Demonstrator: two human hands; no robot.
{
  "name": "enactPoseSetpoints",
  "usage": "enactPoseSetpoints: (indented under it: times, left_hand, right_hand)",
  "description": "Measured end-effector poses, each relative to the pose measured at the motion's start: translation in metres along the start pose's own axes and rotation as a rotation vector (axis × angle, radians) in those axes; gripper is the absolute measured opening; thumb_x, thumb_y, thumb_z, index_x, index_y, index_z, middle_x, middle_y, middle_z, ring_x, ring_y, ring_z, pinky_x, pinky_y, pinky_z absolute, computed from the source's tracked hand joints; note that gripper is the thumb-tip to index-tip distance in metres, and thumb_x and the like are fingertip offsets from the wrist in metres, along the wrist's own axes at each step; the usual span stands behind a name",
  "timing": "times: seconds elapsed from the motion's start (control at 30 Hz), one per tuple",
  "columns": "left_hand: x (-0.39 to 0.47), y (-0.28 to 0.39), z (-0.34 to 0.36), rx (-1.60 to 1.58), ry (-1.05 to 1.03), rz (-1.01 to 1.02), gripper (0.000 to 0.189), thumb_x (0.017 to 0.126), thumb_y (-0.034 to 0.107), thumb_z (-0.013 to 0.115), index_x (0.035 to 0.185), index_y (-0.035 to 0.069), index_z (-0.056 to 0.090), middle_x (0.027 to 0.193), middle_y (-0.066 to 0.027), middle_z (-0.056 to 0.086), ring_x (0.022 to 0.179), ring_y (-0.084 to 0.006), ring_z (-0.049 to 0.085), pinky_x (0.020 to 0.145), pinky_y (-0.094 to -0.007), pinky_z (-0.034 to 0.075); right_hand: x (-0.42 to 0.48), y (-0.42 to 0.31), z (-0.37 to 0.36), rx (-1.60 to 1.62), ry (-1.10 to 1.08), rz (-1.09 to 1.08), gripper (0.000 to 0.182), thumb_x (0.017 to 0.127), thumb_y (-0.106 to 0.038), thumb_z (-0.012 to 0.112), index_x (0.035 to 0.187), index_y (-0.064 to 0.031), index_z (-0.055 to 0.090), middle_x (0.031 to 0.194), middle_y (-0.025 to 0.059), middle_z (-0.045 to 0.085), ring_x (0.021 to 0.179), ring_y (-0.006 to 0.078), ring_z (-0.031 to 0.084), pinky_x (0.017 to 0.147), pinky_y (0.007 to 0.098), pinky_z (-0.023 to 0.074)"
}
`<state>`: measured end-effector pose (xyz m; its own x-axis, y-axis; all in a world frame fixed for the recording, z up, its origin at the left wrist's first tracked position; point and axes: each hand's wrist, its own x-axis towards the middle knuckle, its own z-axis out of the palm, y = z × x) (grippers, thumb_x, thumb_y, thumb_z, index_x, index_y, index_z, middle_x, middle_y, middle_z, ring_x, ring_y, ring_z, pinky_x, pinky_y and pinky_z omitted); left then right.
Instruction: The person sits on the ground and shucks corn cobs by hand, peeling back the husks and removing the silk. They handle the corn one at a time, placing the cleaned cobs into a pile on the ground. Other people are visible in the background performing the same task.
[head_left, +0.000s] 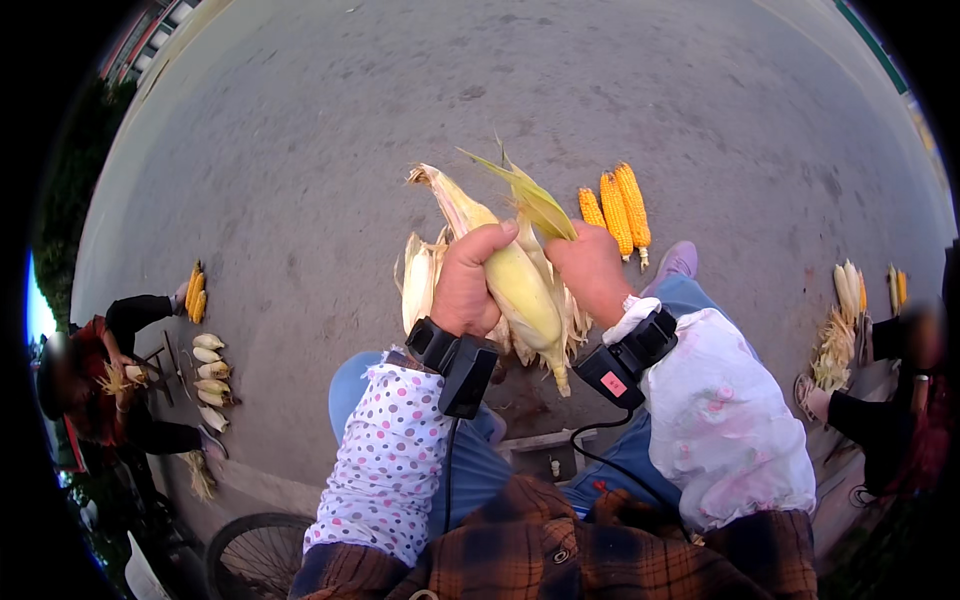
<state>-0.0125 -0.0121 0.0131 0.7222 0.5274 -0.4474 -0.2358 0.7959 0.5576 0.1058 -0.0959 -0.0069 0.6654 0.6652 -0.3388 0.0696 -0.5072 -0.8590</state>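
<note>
My left hand (471, 279) is closed around an ear of corn in its pale husk (522, 294), its stalk end pointing down towards me. Beside it, my right hand (592, 268) grips a green-yellow husk leaf (546, 204) near the ear's upper part. Behind my left hand, more husked-over corn (418, 279) lies on the pavement. Loose dry husks (576, 319) show partly below my hands, mostly hidden by the held ear. Several bare yellow corn cobs (615, 210) lie on the ground just beyond my right hand.
At the left, a seated person (97, 382) handles corn near unhusked ears (213, 370) and yellow cobs (196, 292). At the right sits another person (900, 397) by a husk pile (832, 349) and more corn (848, 289). A bicycle wheel (259, 555) stands at lower left.
</note>
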Motion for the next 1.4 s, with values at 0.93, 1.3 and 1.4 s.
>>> enactPoseSetpoints:
  times: [0.93,1.3,1.4]
  left_hand:
    - [0.005,0.068,-0.038,-0.086,0.284,0.414,0.026,0.082,0.017,0.064,0.101,0.003,0.054,0.096,-0.0093,0.06,0.09,-0.0239,0.059,0.082,-0.0403,0.049]
    - [0.008,0.004,-0.004,0.1,0.0,0.121,0.023,0.083,0.008,0.057,0.102,-0.003,0.06,0.099,-0.0116,0.063,0.089,-0.0209,0.061,0.083,-0.0338,0.049]
    - [0.006,0.001,-0.01,0.152,-0.017,0.107,0.024,0.084,0.007,0.054,0.106,-0.003,0.058,0.105,-0.0124,0.062,0.097,-0.0227,0.06,0.089,-0.0352,0.047]
  right_hand:
    - [-0.012,-0.033,-0.098,0.837,-0.084,0.002,0.012,0.087,-0.013,0.056,0.081,-0.0072,0.048,0.059,-0.004,0.039,0.044,0.0039,0.032,0.042,0.0222,0.029]
    - [-0.012,-0.016,-0.033,0.003,-0.247,-0.241,0.027,0.074,-0.019,0.06,0.091,0.0014,0.064,0.077,0.0189,0.064,0.072,0.0272,0.062,0.067,0.0347,0.0482]
    - [-0.011,-0.013,-0.025,-0.07,-0.242,-0.251,0.026,0.073,-0.018,0.059,0.09,0.001,0.064,0.079,0.0209,0.064,0.074,0.0335,0.063,0.068,0.0374,0.0486]
